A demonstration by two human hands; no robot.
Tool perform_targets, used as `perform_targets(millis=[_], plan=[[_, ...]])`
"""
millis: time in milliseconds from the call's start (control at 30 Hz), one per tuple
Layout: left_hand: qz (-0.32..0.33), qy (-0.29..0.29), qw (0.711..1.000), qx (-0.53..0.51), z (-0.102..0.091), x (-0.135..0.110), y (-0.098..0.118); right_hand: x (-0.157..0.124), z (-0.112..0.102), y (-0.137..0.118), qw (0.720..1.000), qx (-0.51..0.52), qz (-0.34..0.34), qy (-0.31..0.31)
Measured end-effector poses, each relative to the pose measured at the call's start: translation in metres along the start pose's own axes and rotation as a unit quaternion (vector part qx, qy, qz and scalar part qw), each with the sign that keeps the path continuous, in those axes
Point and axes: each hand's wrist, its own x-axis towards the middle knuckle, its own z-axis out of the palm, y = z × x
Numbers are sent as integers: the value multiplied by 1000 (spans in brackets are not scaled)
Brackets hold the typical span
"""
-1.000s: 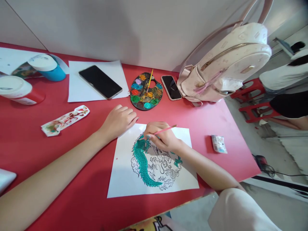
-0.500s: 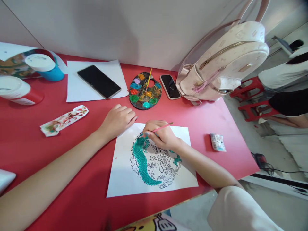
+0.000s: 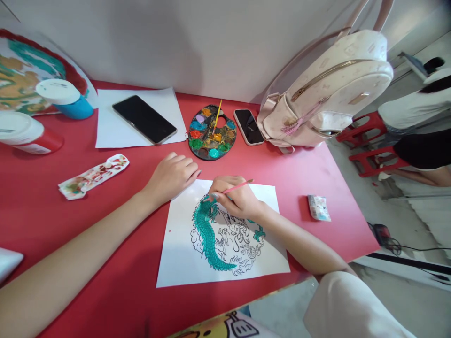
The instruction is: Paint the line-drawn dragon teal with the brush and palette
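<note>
My right hand (image 3: 236, 197) is closed around a thin pink paintbrush (image 3: 238, 187), its handle pointing up to the right. The brush tip is hidden behind the fingers. Beneath this hand lies a white sheet with a dragon line drawing (image 3: 243, 244), whose long body at the left is painted teal. A teal patch also shows by the wrist. Close to the sheet's upper left corner, my left hand (image 3: 176, 173) rests on the table with fingers curled together, and I see nothing in it. Beyond both hands sits a paint palette (image 3: 202, 152) with a yellow brush (image 3: 218, 115) across it.
A black phone (image 3: 144, 118) lies on blank paper (image 3: 105, 136); another phone (image 3: 249, 126) is beside a pale backpack (image 3: 317, 89). Paint bottles (image 3: 66, 101) and a round painted piece (image 3: 35, 61) are at the left. A stained strip (image 3: 95, 176) and a small packet (image 3: 319, 208) flank the hands.
At the far left, the round painted piece has tilted up, showing more of its coloured face. Both my hands and the paintbrush stay nearly in place.
</note>
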Motion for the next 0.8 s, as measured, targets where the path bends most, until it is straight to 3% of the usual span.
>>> perform_targets(millis=[633,800], plan=[[-18,-37,999,-13,-3,2,0,1,-2,1,1000,-16,3,21],[-34,-36,998,-46,-3,3,0,0,-4,1,999,-42,-12,-10]])
